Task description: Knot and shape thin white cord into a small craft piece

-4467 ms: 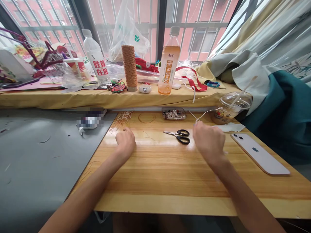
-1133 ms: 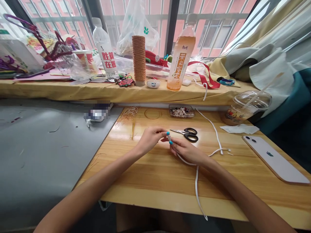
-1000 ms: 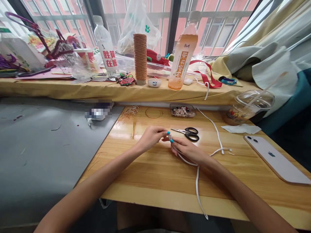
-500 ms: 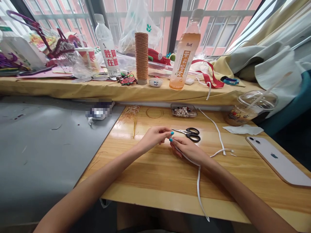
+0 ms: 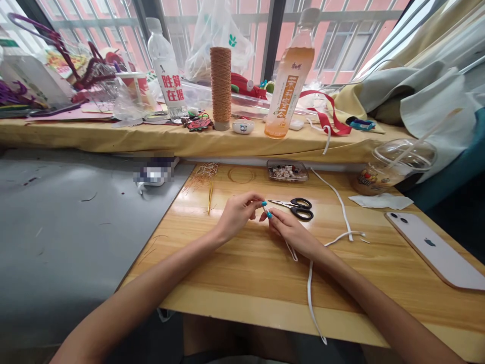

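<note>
Above the middle of the wooden table, my left hand [image 5: 239, 214] pinches the end of a thin white cord [image 5: 292, 251] between thumb and index finger. Close by on the right, my right hand [image 5: 288, 227] also pinches this cord, and a loop of it hangs below the palm. A short stretch of cord shows between the two thumbs. Another white length [image 5: 310, 298] runs from under my right wrist down over the table's front edge; whether it is the same cord is hidden. Black-handled scissors [image 5: 295, 207] lie just beyond my right hand, apart from it.
Yellow tweezers [image 5: 209, 197] and thread scraps [image 5: 204, 174] lie left of my hands. A clear box of small pieces [image 5: 287, 172] stands at the back. On the right are a white strip [image 5: 338, 198], a lidded cup [image 5: 382, 172] and a phone [image 5: 432, 247].
My hands have drawn slightly apart, showing a short piece of cord between them. The cord below my right hand now hangs in a loop instead of lying along the wrist.
</note>
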`<state>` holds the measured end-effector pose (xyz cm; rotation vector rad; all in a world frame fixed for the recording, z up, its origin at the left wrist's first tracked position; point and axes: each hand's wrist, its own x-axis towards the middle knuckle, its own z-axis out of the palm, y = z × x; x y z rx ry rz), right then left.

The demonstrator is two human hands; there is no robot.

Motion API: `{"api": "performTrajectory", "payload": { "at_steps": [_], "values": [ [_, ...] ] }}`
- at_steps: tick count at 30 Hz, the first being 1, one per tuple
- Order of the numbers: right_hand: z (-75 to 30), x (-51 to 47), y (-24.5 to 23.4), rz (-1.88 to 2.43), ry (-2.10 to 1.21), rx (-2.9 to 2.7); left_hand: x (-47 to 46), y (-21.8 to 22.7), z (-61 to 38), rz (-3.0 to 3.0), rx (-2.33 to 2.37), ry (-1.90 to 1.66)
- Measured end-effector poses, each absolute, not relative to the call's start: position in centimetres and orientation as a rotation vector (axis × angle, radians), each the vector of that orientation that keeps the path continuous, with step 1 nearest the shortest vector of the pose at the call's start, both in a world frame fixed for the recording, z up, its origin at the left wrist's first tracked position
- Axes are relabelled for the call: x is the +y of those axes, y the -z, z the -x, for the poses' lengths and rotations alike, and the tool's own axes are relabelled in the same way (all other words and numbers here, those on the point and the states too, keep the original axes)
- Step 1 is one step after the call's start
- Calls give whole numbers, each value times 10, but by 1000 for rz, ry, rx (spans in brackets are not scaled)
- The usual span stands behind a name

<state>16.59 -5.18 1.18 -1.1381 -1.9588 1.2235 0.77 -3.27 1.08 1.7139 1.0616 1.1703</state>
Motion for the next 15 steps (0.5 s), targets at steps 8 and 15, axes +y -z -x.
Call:
{"api": "performTrajectory", "payload": {
  "at_steps": [8,15],
  "values": [
    [-162,-57,-14,893,-1799,-1474,-35,-11,-10,-1631,925,-1218],
    [-162,-57,-15,672,-2046,-1117,-40,-17,-12,-1633,792,-1285]
  ]
}}
